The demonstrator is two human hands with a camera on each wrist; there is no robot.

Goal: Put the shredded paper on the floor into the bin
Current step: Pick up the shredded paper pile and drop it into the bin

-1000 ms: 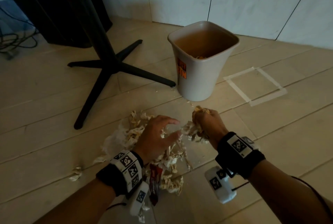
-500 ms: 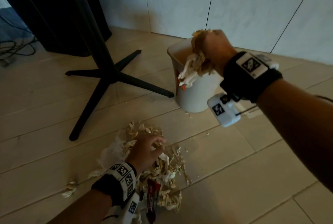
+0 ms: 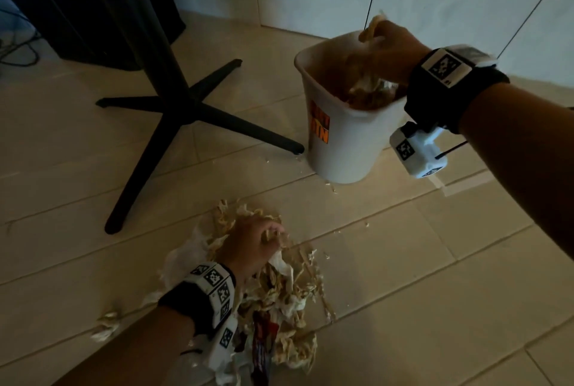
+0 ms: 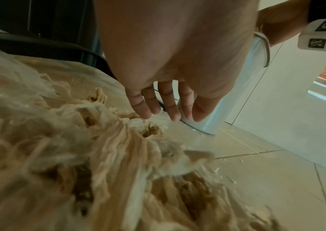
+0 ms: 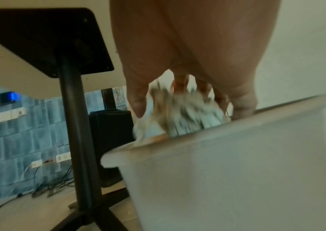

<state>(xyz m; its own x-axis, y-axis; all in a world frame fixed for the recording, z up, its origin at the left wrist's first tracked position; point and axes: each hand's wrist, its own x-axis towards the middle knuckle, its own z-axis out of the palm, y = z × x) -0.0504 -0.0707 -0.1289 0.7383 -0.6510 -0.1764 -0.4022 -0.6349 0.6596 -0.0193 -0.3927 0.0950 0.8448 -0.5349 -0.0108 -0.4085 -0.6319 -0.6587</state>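
Right hand (image 3: 391,53) clutches shredded paper clump (image 5: 178,115) over bin (image 3: 341,149); best spread fingers low, inside rim. Left hand (image 3: 248,246), fingers together, rests on floor pile (image 3: 289,308).

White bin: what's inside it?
Tan shredded paper lies inside the white plastic bin, and the right hand holds more over it. The bin's bottom is hidden beneath the paper.

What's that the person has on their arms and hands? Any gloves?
No gloves or sleeves: the left hand and right hand are bare. The left wristband and right wristband are black, with white plates bearing black square-pattern markers. A white box with like markers hangs under each wrist; a thin black cable leaves the right one.
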